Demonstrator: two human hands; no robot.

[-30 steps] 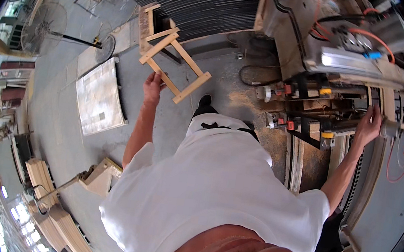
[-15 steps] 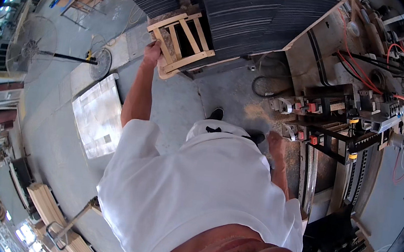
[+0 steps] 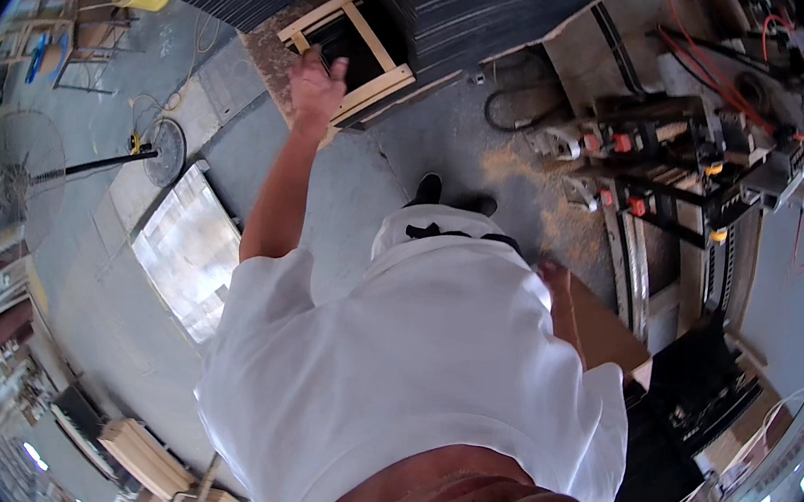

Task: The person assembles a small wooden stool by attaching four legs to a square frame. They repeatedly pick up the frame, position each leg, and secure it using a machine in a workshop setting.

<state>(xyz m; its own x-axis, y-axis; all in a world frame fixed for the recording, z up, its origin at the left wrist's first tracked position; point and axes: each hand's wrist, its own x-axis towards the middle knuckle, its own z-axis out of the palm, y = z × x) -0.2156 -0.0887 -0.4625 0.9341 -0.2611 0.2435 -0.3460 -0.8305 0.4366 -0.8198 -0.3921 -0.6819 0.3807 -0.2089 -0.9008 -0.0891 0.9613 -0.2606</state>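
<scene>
Fingers (image 3: 312, 61) of the left hand (image 3: 315, 95) are a little bent and spread, with a gap by the thumb. They are over the near left side of the wooden frame (image 3: 369, 38), and they do not look to be pinching it. I cannot tell if they touch it. The right hand (image 3: 553, 278) is low by the person's hip, next to a brown panel (image 3: 613, 329). Its fingers are too hard to see, so I cannot tell what they do.

The frame lies on a worn brown board (image 3: 268, 54), close to the tall black stack (image 3: 511, 14). Its sticks look joined, and putting it down seems done, or very nearly. What seems left is taking the left hand away. I cannot tell if more frames must come.

Two outer sticks point up and to the right. The stick across them points down and to the right. The frame is almost square. Its long way may run with the cross stick, but the bendy view and the hand make that hard to tell.
</scene>
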